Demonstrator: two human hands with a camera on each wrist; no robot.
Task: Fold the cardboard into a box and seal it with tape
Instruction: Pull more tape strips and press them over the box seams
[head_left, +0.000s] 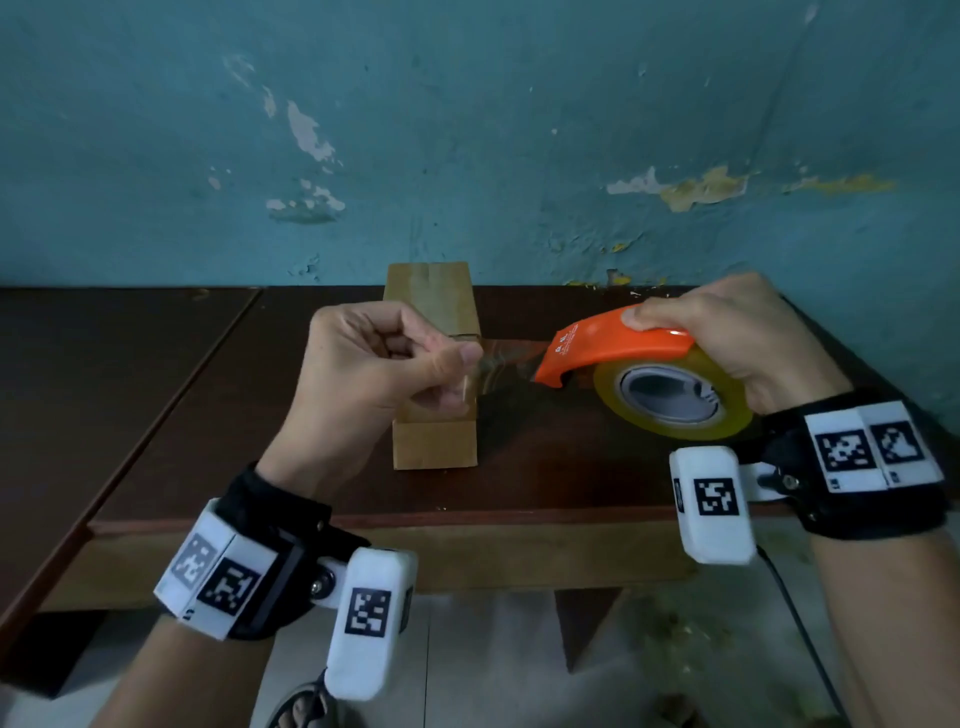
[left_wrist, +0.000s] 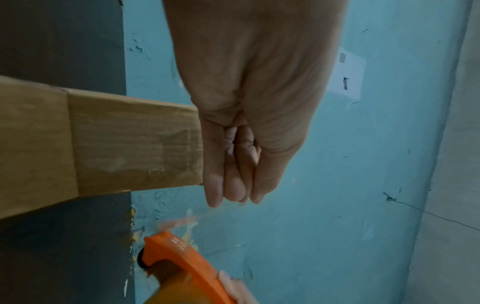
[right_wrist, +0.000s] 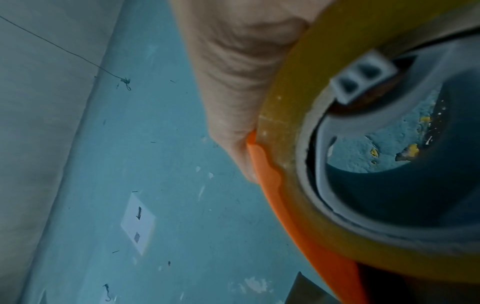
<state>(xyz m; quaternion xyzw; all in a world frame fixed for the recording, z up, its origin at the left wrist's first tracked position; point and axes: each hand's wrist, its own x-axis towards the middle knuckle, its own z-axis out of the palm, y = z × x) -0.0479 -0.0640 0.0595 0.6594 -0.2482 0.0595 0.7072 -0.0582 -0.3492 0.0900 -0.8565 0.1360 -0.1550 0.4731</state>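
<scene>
A long folded cardboard box (head_left: 434, 306) (left_wrist: 116, 144) lies on the dark wooden table (head_left: 156, 415), its far end near the wall. My left hand (head_left: 384, 358) (left_wrist: 233, 185) hovers over the box and pinches the free end of a clear tape strip (head_left: 498, 364) between thumb and fingers. The strip runs right to an orange tape dispenser (head_left: 613, 348) (left_wrist: 182, 265) (right_wrist: 275, 185) with a yellowish tape roll (head_left: 675, 400) (right_wrist: 280, 115). My right hand (head_left: 737, 332) (right_wrist: 233, 82) grips the dispenser from above, to the right of the box and above the table.
A peeling teal wall (head_left: 467, 130) rises right behind the table. A second dark table top (head_left: 78, 353) adjoins on the left. The near table edge (head_left: 467, 519) runs below my wrists, with tiled floor (head_left: 493, 649) and a black cable (head_left: 800, 623) beneath.
</scene>
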